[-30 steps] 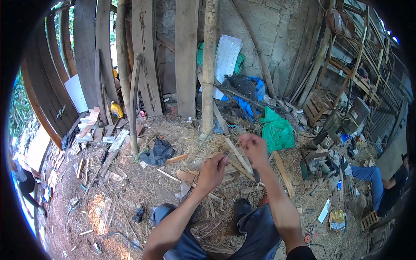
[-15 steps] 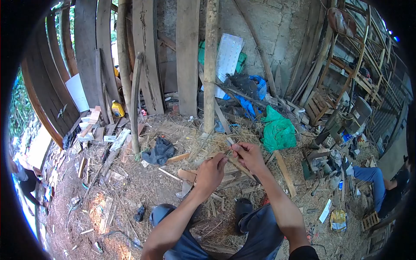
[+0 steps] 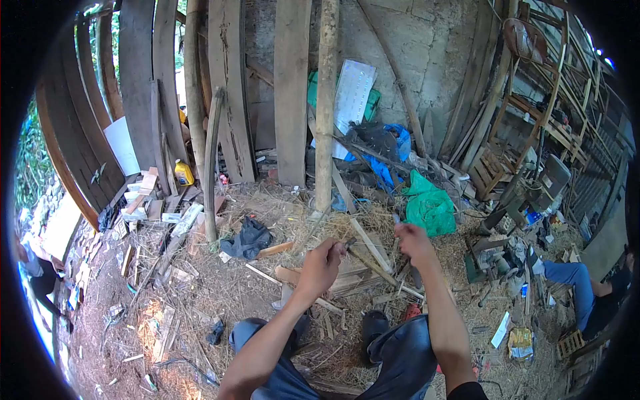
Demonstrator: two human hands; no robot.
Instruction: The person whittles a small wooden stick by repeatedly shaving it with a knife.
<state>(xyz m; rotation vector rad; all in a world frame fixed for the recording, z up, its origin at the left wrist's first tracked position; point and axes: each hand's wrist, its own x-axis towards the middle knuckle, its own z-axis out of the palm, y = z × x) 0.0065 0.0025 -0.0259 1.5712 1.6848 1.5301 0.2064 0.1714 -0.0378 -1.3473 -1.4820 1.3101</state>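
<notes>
My left hand (image 3: 321,265) is closed, thumb and fingers pinching a short thin stick (image 3: 350,242) whose brownish end pokes out to the right. To its right and apart from it, my right hand (image 3: 416,243) is closed around a slim knife-like tool. A pale end of this tool (image 3: 397,219) shows above the fingers; most of it is hidden by the hand. Beneath both hands, long strips of wood (image 3: 373,263) lie on straw and shavings. A green plastic sack (image 3: 430,205) rests just beyond my right hand.
A wooden post (image 3: 325,133) rises ahead of me. Black plastic (image 3: 248,237) and a yellow jug (image 3: 183,173) lie to the left. On the right stands a machine-like metal stand (image 3: 533,193). One person (image 3: 577,290) sits at the right edge, another (image 3: 43,267) is at the left.
My hands were close together around the thin stick and have moved apart. The right hand went right and slightly down with its tool; the left shifted slightly left. The view tilted up slightly.
</notes>
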